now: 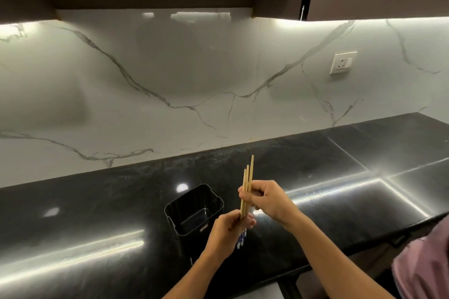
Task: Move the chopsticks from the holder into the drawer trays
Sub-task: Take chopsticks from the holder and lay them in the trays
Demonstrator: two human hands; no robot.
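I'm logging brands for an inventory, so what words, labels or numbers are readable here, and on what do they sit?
Nothing here can be read.
Black holder: a small pale mark on its front wall, too small and blurred to read.
Wall socket: no legible marking.
Chopsticks, gripped by the left hand and right hand: a blue-and-white pattern at the lower ends, with no letters that I can make out.

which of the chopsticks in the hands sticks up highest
The rightmost chopstick: its tip rises clearly above the two others bunched to its left. Both the right hand and the left hand hold the bundle.
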